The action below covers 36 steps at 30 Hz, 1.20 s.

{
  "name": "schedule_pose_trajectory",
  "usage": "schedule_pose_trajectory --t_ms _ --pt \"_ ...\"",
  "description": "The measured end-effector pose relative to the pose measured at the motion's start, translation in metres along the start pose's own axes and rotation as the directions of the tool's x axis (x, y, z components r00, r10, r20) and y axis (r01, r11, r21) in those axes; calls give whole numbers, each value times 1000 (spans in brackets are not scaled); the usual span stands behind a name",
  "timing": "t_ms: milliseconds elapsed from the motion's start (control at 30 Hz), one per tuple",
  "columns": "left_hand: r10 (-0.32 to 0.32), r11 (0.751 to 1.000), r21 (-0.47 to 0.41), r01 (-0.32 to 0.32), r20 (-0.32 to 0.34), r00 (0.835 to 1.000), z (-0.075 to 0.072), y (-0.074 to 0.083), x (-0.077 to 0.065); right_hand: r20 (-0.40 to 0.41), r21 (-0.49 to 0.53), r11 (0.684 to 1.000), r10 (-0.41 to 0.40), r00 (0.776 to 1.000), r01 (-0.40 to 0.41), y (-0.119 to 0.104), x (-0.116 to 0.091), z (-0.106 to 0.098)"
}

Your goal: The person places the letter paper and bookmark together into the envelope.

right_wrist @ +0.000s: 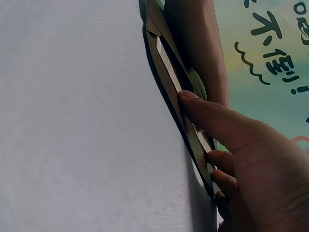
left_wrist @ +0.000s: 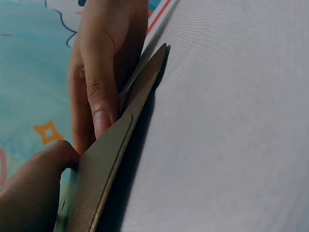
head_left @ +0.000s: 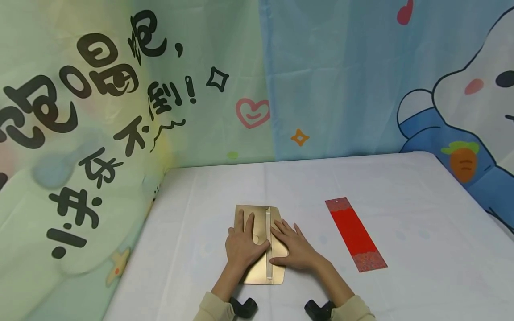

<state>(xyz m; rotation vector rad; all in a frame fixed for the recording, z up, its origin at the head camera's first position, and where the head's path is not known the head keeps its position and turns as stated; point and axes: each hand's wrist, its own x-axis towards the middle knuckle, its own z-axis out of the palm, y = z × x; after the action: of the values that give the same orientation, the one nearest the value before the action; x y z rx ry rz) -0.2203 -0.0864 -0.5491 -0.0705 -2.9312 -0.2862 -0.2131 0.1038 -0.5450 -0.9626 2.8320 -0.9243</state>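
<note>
A flat, gold folded piece (head_left: 258, 274), its kind hard to tell, lies on the white tabletop in the head view. A pale lengthwise strip runs along its right half. My left hand (head_left: 242, 245) rests on its left part, fingers pointing away and thumb reaching to the strip. From the right, my right hand (head_left: 297, 249) touches the right flap with spread fingers, its thumb near the strip. The wrist views show the gold piece (left_wrist: 104, 166) edge-on, slightly raised from the cloth on one side. In the right wrist view, a narrow gap shows between its layers.
A red strip (head_left: 355, 232) with patterned ends lies slanted to the right of the hands. White cloth (head_left: 192, 249) covers the table. Printed curtains (head_left: 217, 133) hang along the back and left edges. Black wrist-worn devices (head_left: 245, 308) sit by both sleeves.
</note>
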Motion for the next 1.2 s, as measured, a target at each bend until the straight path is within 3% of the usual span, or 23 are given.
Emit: schedule_pose_trajectory --t_ms 200,433,833,1200 --pt "6 1000 -12 -7 -19 1000 -1 0 1 25 17 1000 6 1000 -7 0 3 -3" --pt "-2 1000 -20 2 3 1000 -1 -1 0 59 -16 1000 -6 998 7 0 5 -5" --pt "-11 1000 -24 11 0 1000 3 -1 -1 -24 -16 1000 17 1000 -18 -1 5 -1" --pt "2 1000 -3 -2 1 1000 3 -1 -1 -45 -94 995 18 999 -22 -4 6 1"
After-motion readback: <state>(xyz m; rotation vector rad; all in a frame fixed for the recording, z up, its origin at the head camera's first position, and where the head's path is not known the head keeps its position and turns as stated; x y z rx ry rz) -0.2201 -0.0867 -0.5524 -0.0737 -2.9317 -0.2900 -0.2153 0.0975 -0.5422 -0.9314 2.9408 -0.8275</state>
